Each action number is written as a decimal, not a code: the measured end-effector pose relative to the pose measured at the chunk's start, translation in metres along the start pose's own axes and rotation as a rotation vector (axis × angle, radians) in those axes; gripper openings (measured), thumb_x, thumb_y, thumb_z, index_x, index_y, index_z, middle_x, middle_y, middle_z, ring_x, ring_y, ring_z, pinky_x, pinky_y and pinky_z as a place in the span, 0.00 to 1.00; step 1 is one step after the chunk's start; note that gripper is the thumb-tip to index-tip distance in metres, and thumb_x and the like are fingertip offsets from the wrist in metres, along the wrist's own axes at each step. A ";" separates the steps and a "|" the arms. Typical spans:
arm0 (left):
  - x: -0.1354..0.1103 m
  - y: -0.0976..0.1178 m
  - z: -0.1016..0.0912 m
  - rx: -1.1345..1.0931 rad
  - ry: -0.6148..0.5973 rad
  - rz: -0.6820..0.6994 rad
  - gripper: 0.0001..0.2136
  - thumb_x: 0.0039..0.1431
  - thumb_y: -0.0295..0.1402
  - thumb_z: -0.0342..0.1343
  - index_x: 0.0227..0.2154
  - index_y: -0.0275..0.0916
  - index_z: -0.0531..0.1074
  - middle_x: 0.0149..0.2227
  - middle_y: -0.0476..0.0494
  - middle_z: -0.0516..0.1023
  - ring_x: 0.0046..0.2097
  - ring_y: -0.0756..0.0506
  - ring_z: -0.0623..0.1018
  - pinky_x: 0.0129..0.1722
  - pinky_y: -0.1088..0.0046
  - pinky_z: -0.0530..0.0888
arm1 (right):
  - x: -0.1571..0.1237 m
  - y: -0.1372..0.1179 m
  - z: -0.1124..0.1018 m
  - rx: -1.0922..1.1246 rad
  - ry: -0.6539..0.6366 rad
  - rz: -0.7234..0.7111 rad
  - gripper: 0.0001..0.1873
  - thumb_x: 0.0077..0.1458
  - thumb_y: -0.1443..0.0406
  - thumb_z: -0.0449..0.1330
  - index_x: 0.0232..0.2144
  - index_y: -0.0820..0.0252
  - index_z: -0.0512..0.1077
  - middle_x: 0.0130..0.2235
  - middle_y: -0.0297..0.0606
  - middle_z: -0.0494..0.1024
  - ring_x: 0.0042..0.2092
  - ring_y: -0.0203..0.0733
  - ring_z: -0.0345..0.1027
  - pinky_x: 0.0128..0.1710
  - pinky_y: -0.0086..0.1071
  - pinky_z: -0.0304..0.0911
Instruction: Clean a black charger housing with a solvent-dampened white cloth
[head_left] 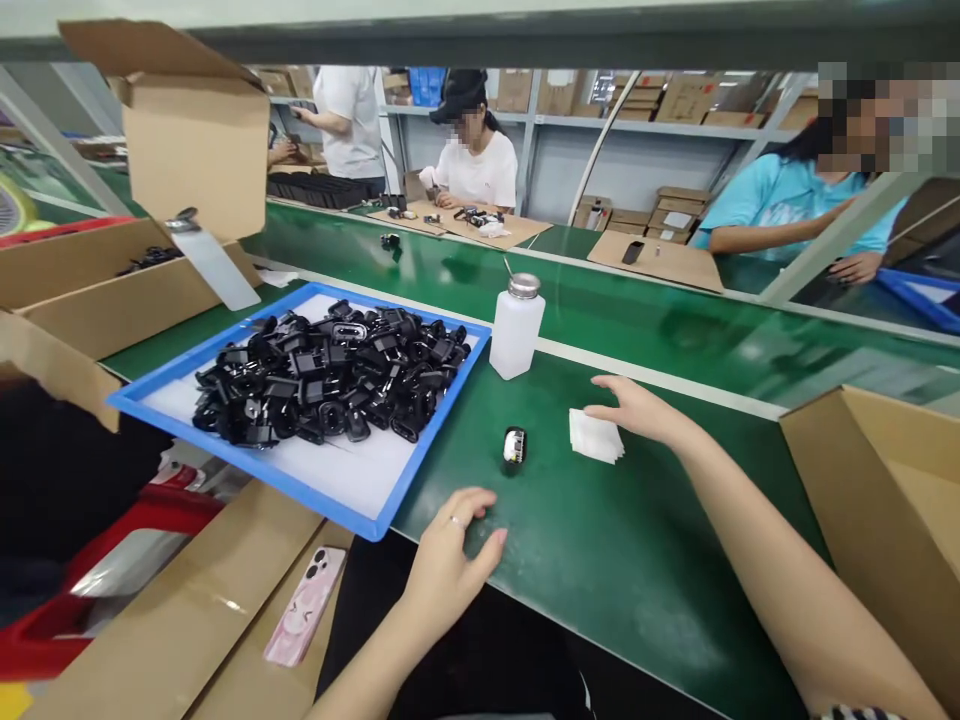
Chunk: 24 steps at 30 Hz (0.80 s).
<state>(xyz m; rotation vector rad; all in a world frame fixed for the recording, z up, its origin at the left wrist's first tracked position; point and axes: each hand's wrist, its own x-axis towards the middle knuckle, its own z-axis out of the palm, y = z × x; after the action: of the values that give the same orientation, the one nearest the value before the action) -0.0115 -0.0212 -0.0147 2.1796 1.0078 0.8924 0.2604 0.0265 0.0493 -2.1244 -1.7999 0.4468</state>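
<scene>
My left hand (450, 550) rests at the front edge of the green table (600, 560), fingers spread, holding nothing. A small black part with a shiny face (514, 447) lies on the table just beyond it. My right hand (637, 410) reaches out flat over a small stack of white wipes (594, 437), fingertips at its far edge. A white plastic bottle with a metal cap (516, 325) stands behind the wipes. A blue tray (420, 465) to the left holds several black plastic parts (330, 375).
Open cardboard boxes stand at the left (90, 280) and right (885, 520). A pink phone (306, 605) lies on cardboard near my lap. Across the green conveyor (675, 320), other people sit working at cardboard mats. Shelves of cartons line the back.
</scene>
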 end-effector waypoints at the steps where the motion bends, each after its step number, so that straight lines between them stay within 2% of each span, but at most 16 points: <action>1: 0.006 0.003 0.001 0.005 -0.004 -0.068 0.14 0.50 0.34 0.47 0.40 0.38 0.58 0.40 0.43 0.66 0.38 0.49 0.69 0.35 0.72 0.69 | 0.002 0.008 -0.003 -0.036 -0.059 0.049 0.21 0.42 0.68 0.60 0.41 0.65 0.62 0.43 0.46 0.64 0.44 0.50 0.57 0.42 0.36 0.57; 3: 0.021 0.010 0.005 0.061 -0.012 -0.183 0.20 0.47 0.37 0.50 0.43 0.36 0.56 0.42 0.41 0.65 0.41 0.46 0.67 0.37 0.69 0.68 | 0.005 0.017 -0.003 -0.071 -0.188 0.089 0.16 0.39 0.69 0.61 0.35 0.63 0.64 0.35 0.41 0.68 0.37 0.47 0.62 0.32 0.32 0.60; 5: 0.038 0.017 0.011 0.157 -0.011 -0.254 0.24 0.45 0.40 0.52 0.44 0.32 0.57 0.44 0.38 0.64 0.45 0.42 0.64 0.42 0.65 0.66 | 0.005 0.016 0.000 -0.085 -0.279 0.078 0.07 0.39 0.69 0.59 0.25 0.61 0.64 0.26 0.35 0.67 0.29 0.43 0.63 0.22 0.28 0.57; 6: 0.046 0.020 0.014 0.208 -0.011 -0.275 0.24 0.44 0.40 0.52 0.43 0.32 0.58 0.44 0.38 0.64 0.46 0.40 0.63 0.43 0.63 0.65 | 0.004 0.014 0.002 -0.083 -0.304 0.062 0.06 0.40 0.69 0.58 0.21 0.61 0.62 0.23 0.33 0.66 0.26 0.40 0.62 0.19 0.26 0.54; 7: 0.053 0.022 0.017 0.252 -0.009 -0.290 0.23 0.44 0.41 0.52 0.42 0.31 0.60 0.43 0.37 0.65 0.46 0.39 0.63 0.43 0.61 0.64 | 0.004 0.010 0.003 -0.076 -0.302 0.046 0.07 0.42 0.70 0.57 0.18 0.60 0.60 0.22 0.32 0.65 0.25 0.39 0.61 0.18 0.26 0.52; 9: 0.062 0.024 0.021 0.308 -0.006 -0.310 0.19 0.45 0.40 0.52 0.38 0.32 0.63 0.41 0.38 0.67 0.44 0.38 0.64 0.41 0.60 0.64 | 0.002 0.001 0.006 -0.041 -0.211 0.047 0.09 0.44 0.70 0.54 0.17 0.60 0.58 0.21 0.31 0.64 0.24 0.37 0.60 0.18 0.25 0.50; 12: 0.065 0.022 0.023 0.292 0.013 -0.325 0.15 0.45 0.39 0.52 0.34 0.34 0.65 0.38 0.41 0.69 0.42 0.40 0.65 0.40 0.63 0.64 | -0.002 -0.020 0.016 0.147 0.031 0.053 0.03 0.46 0.69 0.52 0.24 0.60 0.59 0.24 0.32 0.66 0.26 0.39 0.62 0.21 0.26 0.54; 13: 0.064 0.021 0.022 0.271 0.019 -0.325 0.15 0.45 0.39 0.53 0.33 0.34 0.65 0.37 0.42 0.69 0.42 0.41 0.65 0.40 0.64 0.64 | -0.004 -0.028 0.021 0.215 0.099 0.018 0.02 0.47 0.68 0.51 0.27 0.61 0.60 0.27 0.33 0.68 0.28 0.40 0.63 0.24 0.27 0.56; 14: 0.063 0.019 0.022 0.250 0.025 -0.322 0.15 0.44 0.39 0.53 0.33 0.34 0.66 0.37 0.43 0.70 0.42 0.42 0.64 0.40 0.65 0.64 | -0.008 -0.036 0.027 0.269 0.151 -0.041 0.05 0.48 0.67 0.50 0.31 0.61 0.60 0.30 0.34 0.68 0.31 0.41 0.63 0.27 0.29 0.58; 16: 0.061 0.017 0.021 0.220 0.039 -0.318 0.14 0.44 0.38 0.53 0.33 0.35 0.66 0.36 0.45 0.70 0.42 0.43 0.64 0.41 0.66 0.64 | -0.017 -0.050 0.040 0.318 0.163 -0.194 0.12 0.50 0.66 0.47 0.39 0.61 0.59 0.36 0.37 0.68 0.35 0.42 0.63 0.32 0.32 0.60; 19: 0.059 0.016 0.020 0.202 0.048 -0.318 0.12 0.44 0.37 0.54 0.31 0.36 0.67 0.35 0.46 0.70 0.41 0.45 0.65 0.41 0.68 0.64 | -0.035 -0.062 0.060 0.300 0.108 -0.404 0.19 0.53 0.67 0.41 0.49 0.62 0.51 0.44 0.40 0.65 0.41 0.44 0.61 0.37 0.36 0.59; 22: 0.060 0.016 0.018 0.193 0.026 -0.330 0.09 0.45 0.34 0.54 0.29 0.36 0.68 0.34 0.46 0.70 0.41 0.45 0.65 0.40 0.70 0.64 | -0.051 -0.065 0.077 0.227 0.179 -0.586 0.24 0.54 0.71 0.39 0.54 0.61 0.41 0.47 0.41 0.62 0.49 0.44 0.51 0.46 0.44 0.51; 24: 0.060 0.016 0.016 0.186 -0.005 -0.344 0.05 0.47 0.32 0.51 0.27 0.36 0.68 0.31 0.45 0.70 0.39 0.46 0.66 0.37 0.71 0.65 | -0.061 -0.068 0.084 0.191 0.187 -0.687 0.27 0.53 0.73 0.38 0.55 0.60 0.37 0.47 0.40 0.61 0.51 0.43 0.49 0.49 0.48 0.45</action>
<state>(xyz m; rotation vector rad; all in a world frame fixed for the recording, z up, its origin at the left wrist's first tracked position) 0.0366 0.0148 0.0062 2.0622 1.4583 0.6537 0.1539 -0.0199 0.0047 -1.2594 -2.1149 0.2175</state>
